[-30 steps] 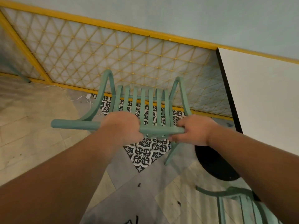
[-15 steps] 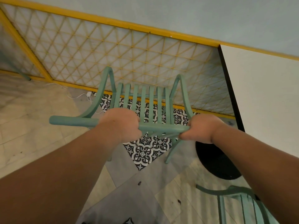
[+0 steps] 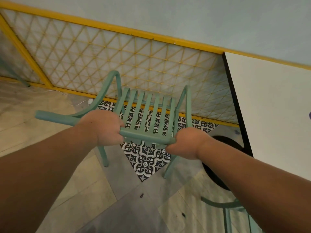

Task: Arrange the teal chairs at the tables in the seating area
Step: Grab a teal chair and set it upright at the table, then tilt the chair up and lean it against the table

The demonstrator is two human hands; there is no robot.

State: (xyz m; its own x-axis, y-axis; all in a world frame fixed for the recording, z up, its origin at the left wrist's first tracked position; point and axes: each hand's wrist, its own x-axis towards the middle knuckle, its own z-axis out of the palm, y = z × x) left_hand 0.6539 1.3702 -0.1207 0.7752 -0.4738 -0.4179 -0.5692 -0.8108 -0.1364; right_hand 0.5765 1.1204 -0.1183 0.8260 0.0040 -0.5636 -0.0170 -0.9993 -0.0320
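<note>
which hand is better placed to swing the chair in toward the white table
Right, probably. The right hand grips the end of the teal chair's top rail nearest the white table; the left hand grips the same rail farther away.

Floor (image 3: 70,195): pale stone slabs, grey diagonal strip, patterned black-and-white tiles (image 3: 146,158) below the fingers.
On floor: teal chair (image 3: 148,113) legs; black bench base (image 3: 220,165) right of the fingers; white cable (image 3: 75,103) left.
Bench (image 3: 276,115): white top.
</note>
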